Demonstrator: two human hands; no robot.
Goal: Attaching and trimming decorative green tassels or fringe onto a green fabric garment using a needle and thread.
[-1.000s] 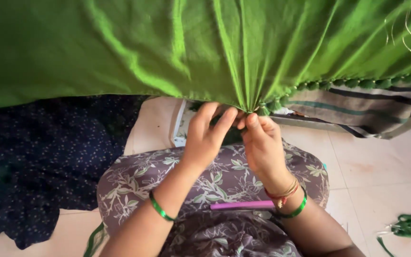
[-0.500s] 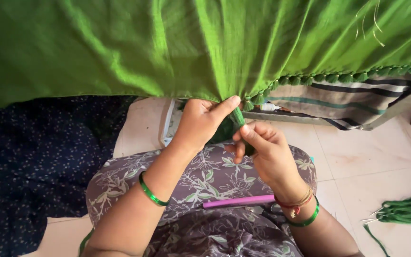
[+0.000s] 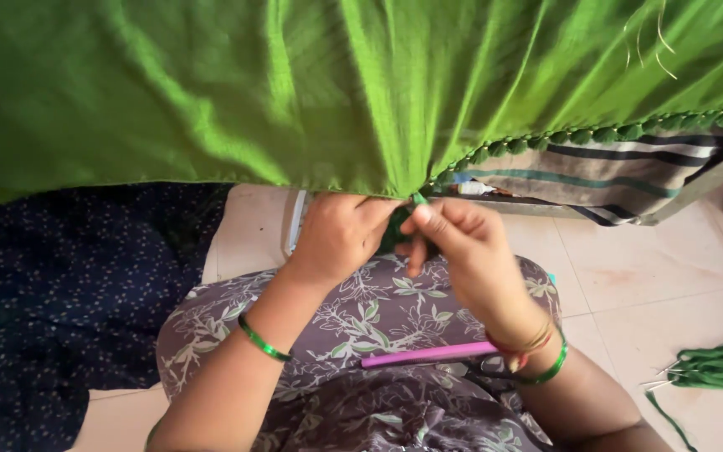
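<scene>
The upper frame is filled by a green cloth (image 3: 211, 92), stretched taut, its lower hem edged with small green knots (image 3: 596, 134). The hem is gripped from below by the left hand (image 3: 338, 236), fingers clenched on the fabric. Beside it, a green thread end (image 3: 419, 199) is pinched by the right hand (image 3: 462, 247). A pink stick (image 3: 428, 354) rests across the lap.

left wrist: green bangle (image 3: 263, 341) | right wrist: green and red-gold bangles (image 3: 537, 356) | lap: grey leaf-print garment (image 3: 361, 318)
</scene>
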